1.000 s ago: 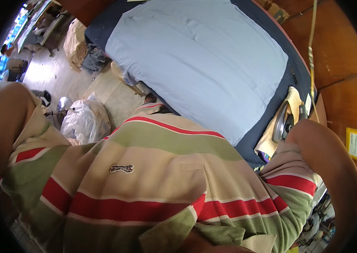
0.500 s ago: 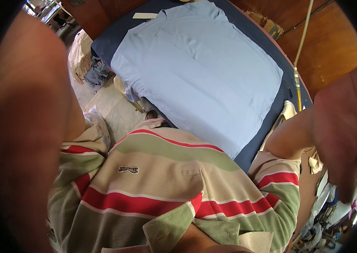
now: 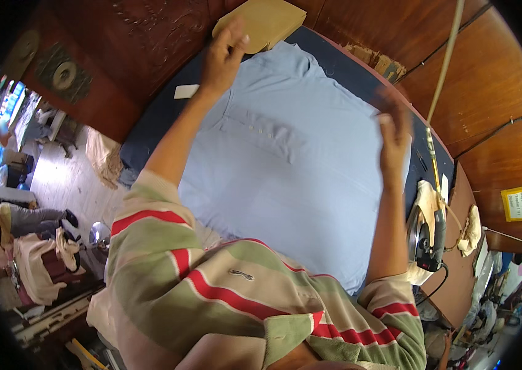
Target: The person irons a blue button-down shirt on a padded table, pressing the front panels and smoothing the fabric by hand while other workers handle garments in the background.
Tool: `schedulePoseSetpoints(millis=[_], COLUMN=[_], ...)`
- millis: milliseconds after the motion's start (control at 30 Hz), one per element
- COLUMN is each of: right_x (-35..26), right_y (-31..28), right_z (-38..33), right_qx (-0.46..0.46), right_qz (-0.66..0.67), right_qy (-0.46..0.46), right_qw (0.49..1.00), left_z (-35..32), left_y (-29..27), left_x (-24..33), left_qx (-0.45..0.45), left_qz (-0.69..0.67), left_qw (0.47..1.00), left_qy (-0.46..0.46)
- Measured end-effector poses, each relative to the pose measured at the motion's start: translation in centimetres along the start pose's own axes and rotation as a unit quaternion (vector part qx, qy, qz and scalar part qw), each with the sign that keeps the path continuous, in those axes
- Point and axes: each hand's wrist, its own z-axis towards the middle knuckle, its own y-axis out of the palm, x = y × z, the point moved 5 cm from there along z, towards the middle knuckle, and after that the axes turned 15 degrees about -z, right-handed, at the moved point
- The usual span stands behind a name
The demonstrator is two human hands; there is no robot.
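L hand [image 3: 223, 57] rests fingers-down, loosely spread, on the collar end of the light blue shirt [image 3: 285, 166]; R hand [image 3: 393, 132] is blurred at the shirt's right edge, fingers seem extended, grip can't be told. Shirt lies flat, buttons up, on the dark blue board [image 3: 156, 120]. Best approach, I'd judge: tug both ends evenly, smooth creases outward. Tan flat packet [image 3: 267, 21] sits beyond the shirt's collar; small white tag [image 3: 186, 91] left of it; iron [image 3: 426, 237] w/ cord right of shirt; yellow square sign [image 3: 520, 202] further right.
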Motion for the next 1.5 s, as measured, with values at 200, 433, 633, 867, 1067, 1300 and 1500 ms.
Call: schedulePoseSetpoints(millis=[200, 433, 633, 867, 1067, 1300, 1500], right_x=[11.6, 13.6, 13.7, 13.7, 13.9, 13.6, 13.6], right_y=[8.6, 8.4, 8.5, 8.5, 8.6, 8.5, 8.5], right_z=[-11.7, -15.6, -15.4, -15.2, -15.6, -15.3, -15.3], right_qx=[-0.142, -0.146, -0.148, -0.143, -0.143, -0.144, -0.137], right_qz=[-0.257, -0.348, -0.356, -0.345, -0.353, -0.35, -0.346], right_qy=[0.066, 0.156, 0.154, 0.165, 0.161, 0.158, 0.143], right_qw=[0.954, 0.913, 0.91, 0.913, 0.911, 0.912, 0.917], left_z=[1.5, 4.8, 4.6, 1.9, 9.6, 11.4, 12.2], left_y=[-2.1, -5.2, 1.2, 7.5, 5.7, 10.9, 9.7], left_x=[-22.8, -31.6, -22.8, -19.5, -28.8, -37.9, -38.4], left_qx=[-0.013, 0.35, 0.164, -0.266, -0.203, -0.264, -0.135], left_qz=[0.366, -0.16, -0.137, -0.133, 0.312, 0.463, 0.427], left_qw=[0.93, 0.879, 0.977, 0.953, 0.927, 0.829, 0.876], left_qy=[-0.001, -0.282, -0.011, 0.054, -0.033, -0.171, -0.179])
